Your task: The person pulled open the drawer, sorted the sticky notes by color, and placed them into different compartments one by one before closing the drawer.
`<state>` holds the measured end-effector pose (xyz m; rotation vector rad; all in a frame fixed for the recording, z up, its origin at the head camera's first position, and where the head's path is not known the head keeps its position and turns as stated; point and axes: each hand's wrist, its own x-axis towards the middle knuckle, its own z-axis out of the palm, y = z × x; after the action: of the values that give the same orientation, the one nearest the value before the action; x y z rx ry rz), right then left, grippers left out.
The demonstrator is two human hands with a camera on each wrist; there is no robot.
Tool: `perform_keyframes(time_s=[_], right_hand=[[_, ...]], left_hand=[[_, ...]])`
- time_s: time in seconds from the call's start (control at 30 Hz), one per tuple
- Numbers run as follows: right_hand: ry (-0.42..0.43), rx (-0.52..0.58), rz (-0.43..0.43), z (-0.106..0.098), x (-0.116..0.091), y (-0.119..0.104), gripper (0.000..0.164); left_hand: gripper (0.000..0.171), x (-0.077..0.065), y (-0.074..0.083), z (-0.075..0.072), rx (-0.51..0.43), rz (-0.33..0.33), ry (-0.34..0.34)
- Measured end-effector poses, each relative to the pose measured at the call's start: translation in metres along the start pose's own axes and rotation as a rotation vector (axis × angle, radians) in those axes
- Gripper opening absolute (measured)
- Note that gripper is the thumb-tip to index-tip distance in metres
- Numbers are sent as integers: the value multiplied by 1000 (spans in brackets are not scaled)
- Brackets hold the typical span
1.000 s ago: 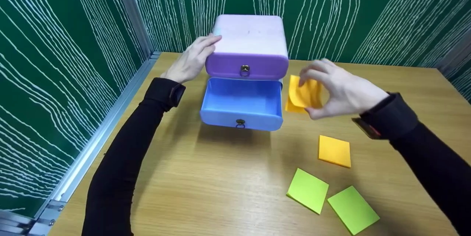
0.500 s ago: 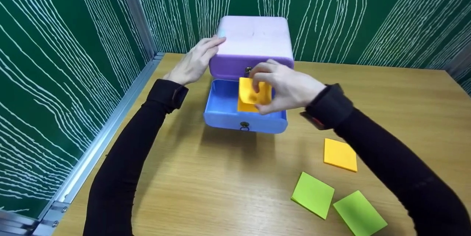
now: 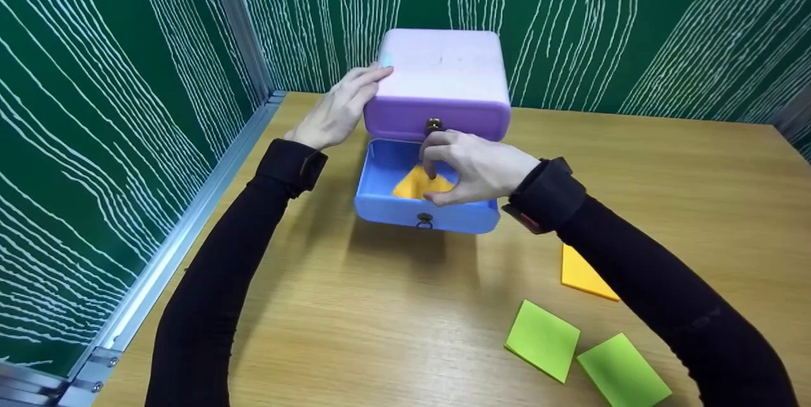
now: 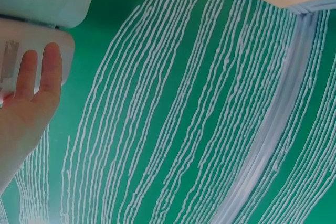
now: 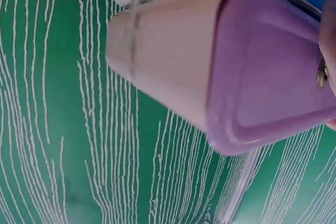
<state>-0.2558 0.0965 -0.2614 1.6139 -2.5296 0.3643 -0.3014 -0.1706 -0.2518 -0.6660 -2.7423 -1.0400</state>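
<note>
A small two-tier drawer box has a closed purple drawer (image 3: 405, 118) above a pulled-out blue drawer (image 3: 380, 206). My left hand (image 3: 332, 112) rests against the left side of the box, its fingers stretched along the upper edge. In the left wrist view, two straight fingers (image 4: 51, 69) lie on the box's side. My right hand (image 3: 478, 166) reaches into the blue drawer and pinches an orange sticky note pad (image 3: 412, 185) between thumb and curled fingers. The pad lies tilted inside the drawer, partly covered by the hand. Only an edge of this hand shows in the right wrist view.
Another orange sticky note pad (image 3: 583, 277) lies on the wooden table (image 3: 317, 331), partly under the right forearm. Two green sticky note pads (image 3: 543, 340) lie nearer the front. Green walls (image 3: 570, 26) with white lines enclose the table, with a metal frame post (image 3: 237, 20) at the left corner.
My right hand has carried the orange sticky note pad leftward from beside the box, over the blue drawer, then down into it. My left hand has stayed on the box.
</note>
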Motion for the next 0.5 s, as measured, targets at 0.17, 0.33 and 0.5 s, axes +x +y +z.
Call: perform_keyframes(time_s=[0.17,0.33,0.5], right_hand=[[58,-9,-3,-10,-22,2,27],[142,-50,-32,-18,-60,8,26],[161,-73,17,-5,-118,22,26]], left_hand=[[54,1,0,0,6,2,0],[53,1,-1,1,1,8,13],[53,1,-2,4,-13,15,21]])
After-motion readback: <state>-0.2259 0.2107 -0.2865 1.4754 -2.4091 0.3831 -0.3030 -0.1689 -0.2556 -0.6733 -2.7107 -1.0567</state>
